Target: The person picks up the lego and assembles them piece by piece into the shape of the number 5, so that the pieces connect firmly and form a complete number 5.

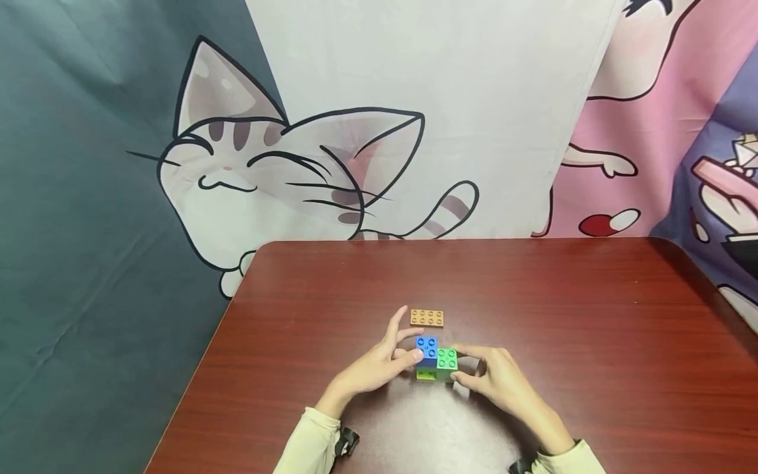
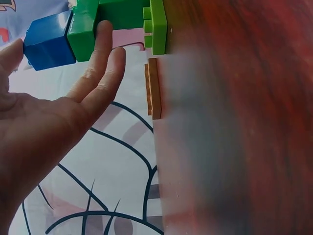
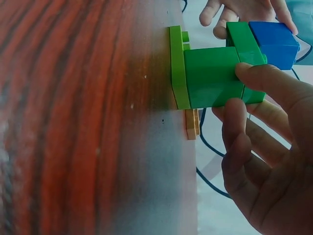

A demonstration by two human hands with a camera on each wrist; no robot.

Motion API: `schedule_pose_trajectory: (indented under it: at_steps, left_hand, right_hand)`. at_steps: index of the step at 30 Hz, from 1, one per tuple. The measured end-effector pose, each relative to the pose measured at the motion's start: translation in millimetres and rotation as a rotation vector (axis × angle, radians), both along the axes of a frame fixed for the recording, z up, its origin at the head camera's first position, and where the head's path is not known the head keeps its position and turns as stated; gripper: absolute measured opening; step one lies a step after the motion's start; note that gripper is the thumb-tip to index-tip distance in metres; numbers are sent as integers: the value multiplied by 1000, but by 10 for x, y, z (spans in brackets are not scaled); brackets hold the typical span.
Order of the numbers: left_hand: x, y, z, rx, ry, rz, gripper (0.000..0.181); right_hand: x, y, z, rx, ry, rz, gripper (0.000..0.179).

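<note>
A stack of toy building bricks stands on the table: a lime-green plate (image 3: 179, 68) at the bottom, a green block (image 3: 212, 76) on it, a narrower green brick (image 3: 246, 46) above that, and a blue brick (image 1: 426, 347) topmost, set off to the left. My right hand (image 1: 503, 378) pinches the upper green brick from its right side, thumb in front and index finger behind. On the other side, my left hand (image 1: 379, 362) has its thumb against the blue brick, while its other fingers stretch out loosely beside the green bricks.
A flat orange-tan brick (image 1: 427, 318) with studs lies just behind the stack. The reddish-brown wooden table (image 1: 562, 296) reaches back to a cloth backdrop (image 1: 444, 79) printed with a cartoon cat. Pale sleeves (image 1: 308, 441) cover both forearms.
</note>
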State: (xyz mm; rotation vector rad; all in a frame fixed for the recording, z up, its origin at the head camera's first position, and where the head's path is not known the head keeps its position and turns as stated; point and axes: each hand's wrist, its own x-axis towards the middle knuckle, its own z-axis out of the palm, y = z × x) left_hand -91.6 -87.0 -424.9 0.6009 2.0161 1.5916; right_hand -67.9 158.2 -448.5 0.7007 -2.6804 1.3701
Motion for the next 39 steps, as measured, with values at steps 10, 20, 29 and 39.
schedule_pose_trajectory:
  at_steps: [10,20,29,39]
  left_hand:
    - [-15,-8,-3,69,-13,-34,77]
    - [-3,-42,-3,55,-43,-21,81]
    - [-19,-24,-21,80,-41,-21,82]
    - [-25,-15,-9,13,-8,-13,77]
  right_hand:
    - [7,-12,13,-11,-1,12,39]
    - [11,-16,-11,0,8,16,39]
    - [9,3,-8,7,24,18,39]
    - [5,-5,1,17,6,0,39]
